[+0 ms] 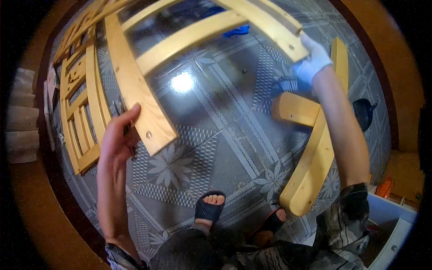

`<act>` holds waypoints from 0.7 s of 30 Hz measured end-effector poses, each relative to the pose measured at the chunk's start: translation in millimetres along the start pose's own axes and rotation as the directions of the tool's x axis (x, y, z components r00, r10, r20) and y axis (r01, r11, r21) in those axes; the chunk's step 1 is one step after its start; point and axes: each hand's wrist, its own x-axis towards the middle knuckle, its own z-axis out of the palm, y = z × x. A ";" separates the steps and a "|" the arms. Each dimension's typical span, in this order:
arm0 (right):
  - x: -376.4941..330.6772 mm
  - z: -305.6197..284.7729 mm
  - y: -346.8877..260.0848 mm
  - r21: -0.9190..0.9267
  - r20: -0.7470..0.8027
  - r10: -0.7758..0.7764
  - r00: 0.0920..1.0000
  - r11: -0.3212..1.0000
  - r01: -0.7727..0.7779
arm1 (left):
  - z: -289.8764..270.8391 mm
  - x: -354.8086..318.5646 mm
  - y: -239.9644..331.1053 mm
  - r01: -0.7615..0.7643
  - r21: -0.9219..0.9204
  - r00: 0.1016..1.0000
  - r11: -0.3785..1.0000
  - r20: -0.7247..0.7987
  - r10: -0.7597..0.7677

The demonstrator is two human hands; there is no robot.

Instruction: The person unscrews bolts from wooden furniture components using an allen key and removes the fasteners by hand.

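Observation:
A pale wooden frame with curved crosspieces is held up above the floor, one leg to the left and one to the upper right. My bare left hand is closed around the edge of its left leg, thumb on the wood. Thin metal pieces show by the fingers of this hand; their kind is unclear. My right hand, in a white glove, grips the end of the frame's right leg. Part of the frame runs out of the top of the view.
Slatted wooden panels stand at the left. A long wooden beam with a joined short piece lies at the right, near a dark container. A blue item lies on the patterned tile floor. A white open drawer is at lower right.

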 end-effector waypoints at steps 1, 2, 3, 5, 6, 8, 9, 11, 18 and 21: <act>3.3 2.8 -7.6 -0.030 0.017 -0.041 0.999 0.999 0.042 | 1.6 3.9 3.9 0.006 -0.021 1.000 1.000 0.026 -0.005; 8.5 2.1 -11.2 -0.029 0.032 -0.040 0.999 0.999 0.041 | 4.1 8.7 4.1 -0.034 -0.043 0.998 0.999 0.046 0.036; 16.4 -0.9 -11.8 -0.011 -0.008 0.000 1.000 1.000 0.000 | 5.5 14.7 3.7 -0.001 -0.031 0.998 1.000 0.067 0.003; 39.7 -11.3 -1.7 0.017 0.003 0.026 1.000 1.000 -0.026 | 11.0 30.3 -4.1 0.000 -0.010 0.981 1.000 0.192 0.002; 51.3 -21.6 6.2 0.043 0.020 0.060 0.998 0.997 -0.061 | 12.3 38.8 -6.8 0.107 0.018 0.975 0.994 0.192 -0.108; 76.4 -40.8 27.9 0.061 0.024 0.116 0.993 0.991 -0.117 | 26.7 56.1 -30.0 0.193 0.011 0.975 0.981 0.107 -0.193; 87.7 -49.3 39.6 0.018 -0.022 0.098 0.995 0.995 -0.098 | 28.5 58.6 -40.5 0.175 0.031 0.982 0.984 0.068 -0.176; 99.9 -68.7 59.2 0.043 -0.005 0.116 0.993 0.992 -0.116 | 35.7 68.8 -53.7 0.234 0.092 0.972 0.968 0.000 -0.235; 106.9 -91.8 44.8 -0.378 -0.173 0.046 0.984 0.919 -0.109 | 44.0 79.9 -60.1 0.220 0.084 0.972 0.972 0.058 -0.226; 80.9 -91.1 59.9 -0.734 -0.367 -0.474 0.800 0.676 0.064 | 54.2 85.2 -76.5 0.213 0.052 0.976 0.976 0.029 -0.214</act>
